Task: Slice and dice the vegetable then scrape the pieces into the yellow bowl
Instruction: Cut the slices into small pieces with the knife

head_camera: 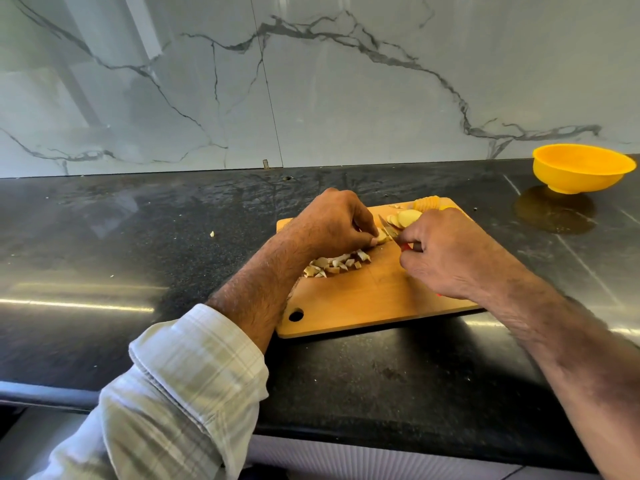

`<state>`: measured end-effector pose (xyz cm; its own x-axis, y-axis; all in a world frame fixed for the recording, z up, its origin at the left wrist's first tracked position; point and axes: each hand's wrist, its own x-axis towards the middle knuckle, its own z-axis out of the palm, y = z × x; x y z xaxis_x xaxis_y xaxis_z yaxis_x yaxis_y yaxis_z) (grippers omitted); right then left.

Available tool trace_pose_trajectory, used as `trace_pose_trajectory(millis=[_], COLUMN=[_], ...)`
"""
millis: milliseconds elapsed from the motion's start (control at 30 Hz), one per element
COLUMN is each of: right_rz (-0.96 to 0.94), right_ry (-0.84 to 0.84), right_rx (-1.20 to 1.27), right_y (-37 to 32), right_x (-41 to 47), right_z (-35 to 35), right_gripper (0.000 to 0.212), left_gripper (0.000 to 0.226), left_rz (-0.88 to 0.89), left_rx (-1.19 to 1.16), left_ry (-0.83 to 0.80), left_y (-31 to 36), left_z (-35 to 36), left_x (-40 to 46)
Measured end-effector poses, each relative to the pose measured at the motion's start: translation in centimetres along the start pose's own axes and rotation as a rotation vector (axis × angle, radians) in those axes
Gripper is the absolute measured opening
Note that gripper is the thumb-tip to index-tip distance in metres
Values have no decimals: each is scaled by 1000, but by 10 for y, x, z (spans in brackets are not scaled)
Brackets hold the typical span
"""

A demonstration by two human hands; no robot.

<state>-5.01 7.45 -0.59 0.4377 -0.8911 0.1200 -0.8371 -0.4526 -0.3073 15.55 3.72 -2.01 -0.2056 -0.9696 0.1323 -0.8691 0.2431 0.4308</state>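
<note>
- Nearest the camera, a rolled, pale checked sleeve [180,386] of soft woven cloth is seen on the left forearm; the right forearm is bare.
- A dark, polished, speckled countertop [121,271] is crossed by streaks of reflected light, and a stray pale scrap [212,233] is left on it, well apart from the board.
- A flat wooden cutting board [363,303] with rounded corners and a hanging hole at its near left corner is laid on the counter.
- A loose heap of small, angular diced pieces [334,265], pale with brownish edges, is gathered on the board just under the left wrist; part of the dicing is judged done.
- A small pale slice [381,237] is pinned to the board under the curled fingertips of the left hand [332,223].
- A knife [389,230] with a thin metal blade is gripped by the right hand [446,252], closed round a red handle mostly hidden by the fingers; the blade is set against the pinned slice.
- Behind the blade, several round, smooth uncut slices [403,218] and a yellowish ridged remainder [427,203] are lying at the board's far edge, so more dicing is judged to be left.
- Further right, the smooth yellow bowl [581,171], seemingly plastic, is standing well apart from the board; nothing can be seen in it, so scraping is judged not yet begun.
- A glossy grey-veined marble wall [311,81] is seen at the back.
</note>
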Motion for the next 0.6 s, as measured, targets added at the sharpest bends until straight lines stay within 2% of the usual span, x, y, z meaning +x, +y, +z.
trace_pose_trajectory(millis=[200, 467, 600], right_rz=[-44, 29, 21], right_ry=[-38, -131, -96], right_rx=[-41, -53, -37], right_y=[-9, -14, -13], right_x=[-2, 5, 8], right_z=[-2, 3, 12], right_gripper=[29, 26, 24], left_gripper=[11, 9, 9], left_rz=[8, 9, 22], left_rx=[15, 25, 32], left_ry=[-10, -26, -26], left_y=[3, 3, 5], left_z=[1, 1, 1], left_x=[1, 3, 3])
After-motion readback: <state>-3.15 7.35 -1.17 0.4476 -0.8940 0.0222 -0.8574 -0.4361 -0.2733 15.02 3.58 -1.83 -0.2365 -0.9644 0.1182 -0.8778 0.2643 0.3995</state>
